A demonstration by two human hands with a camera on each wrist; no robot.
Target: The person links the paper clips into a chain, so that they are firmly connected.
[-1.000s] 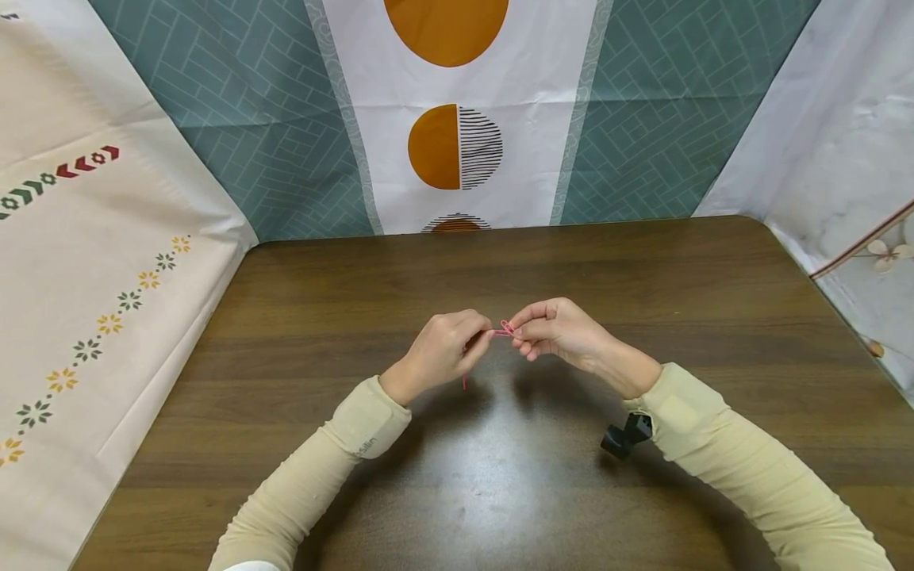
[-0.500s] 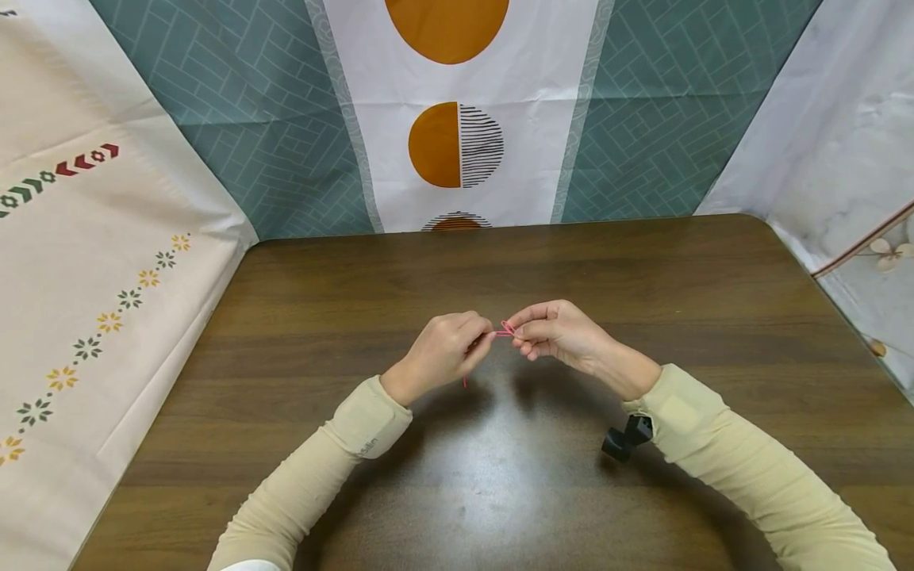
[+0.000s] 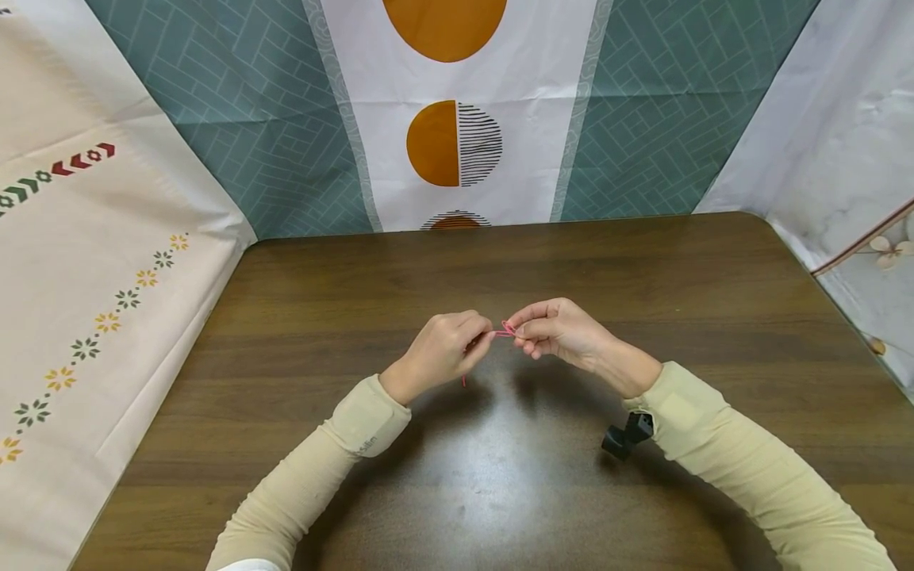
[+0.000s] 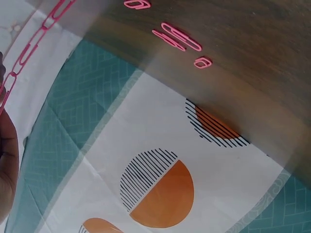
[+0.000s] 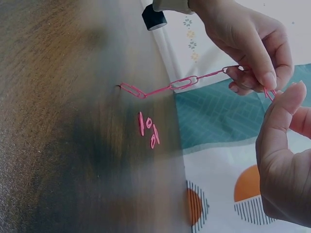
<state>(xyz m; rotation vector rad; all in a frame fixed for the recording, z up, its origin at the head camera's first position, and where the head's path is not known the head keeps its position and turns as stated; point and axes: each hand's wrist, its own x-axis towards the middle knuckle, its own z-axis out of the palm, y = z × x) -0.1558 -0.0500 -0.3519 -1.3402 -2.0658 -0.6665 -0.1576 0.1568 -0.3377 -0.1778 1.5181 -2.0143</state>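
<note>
Left hand: one (image 3: 446,345), fingers curled, gripping a pink paperclip chain (image 5: 184,83) that hangs beneath it over the worktop (image 3: 457,500).
Right hand: one (image 3: 560,333), just right of the left, thumb and fingertips pinching a pink clip (image 3: 508,325).
Between the hands: a short pink strand; fingers cover the ends, so whether that clip is linked to the chain I cannot tell.
Chain links: five show hanging in the right wrist view, some edge-on; any inside the left hand are hidden.
Loose paperclips: four pink ones (image 4: 181,36) on the worktop, seen only in the wrist views; two look small and foreshortened.
Sleeves: two, pale yellow, cut off at the near edge.
Wrist device: one, black (image 3: 628,436), under the right wrist, partly covered.
Far cloth: teal and white (image 3: 531,159), three circles, the topmost cut off.
</note>
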